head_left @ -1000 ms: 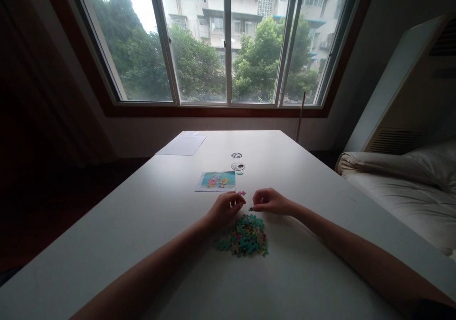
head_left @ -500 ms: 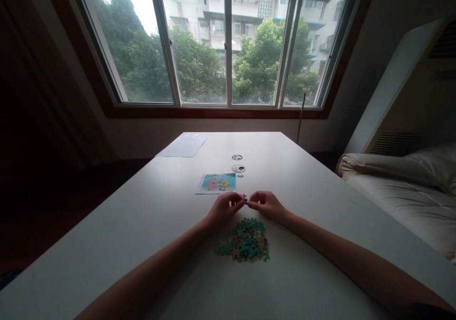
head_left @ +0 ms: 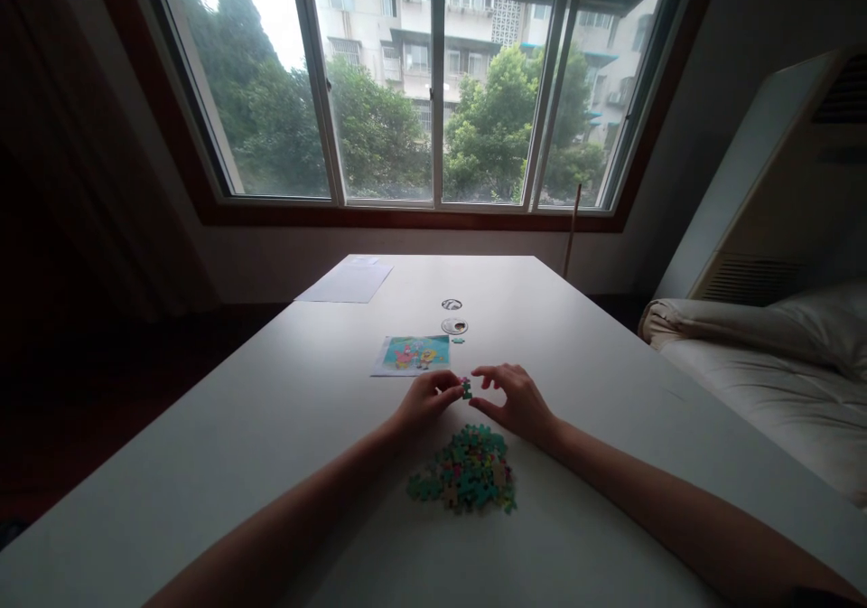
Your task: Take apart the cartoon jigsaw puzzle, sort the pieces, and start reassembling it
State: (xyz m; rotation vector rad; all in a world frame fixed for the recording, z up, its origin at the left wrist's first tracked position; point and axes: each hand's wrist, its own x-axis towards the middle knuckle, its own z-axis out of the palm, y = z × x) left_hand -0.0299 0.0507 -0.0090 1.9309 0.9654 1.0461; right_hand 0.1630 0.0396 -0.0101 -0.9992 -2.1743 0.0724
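Note:
My left hand (head_left: 425,397) is closed in a pinch on a small joined bit of jigsaw pieces (head_left: 466,388), held just above the white table (head_left: 284,409). My right hand (head_left: 515,402) hovers right beside that bit, with its fingers and thumb apart and nothing in them. A heap of loose teal, pink and yellow jigsaw pieces (head_left: 467,471) lies on the table just in front of both hands. Beyond the hands lies the colourful cartoon reference picture (head_left: 413,353).
A single teal piece (head_left: 459,340) and two small round objects (head_left: 453,325) (head_left: 451,304) lie past the picture. A sheet of paper (head_left: 349,281) rests at the table's far left. A bed with pillows (head_left: 765,355) stands to the right, a window at the back.
My right hand brought a piece up from beside the heap to the one in my left hand, then spread its fingers. The view tilted down slightly.

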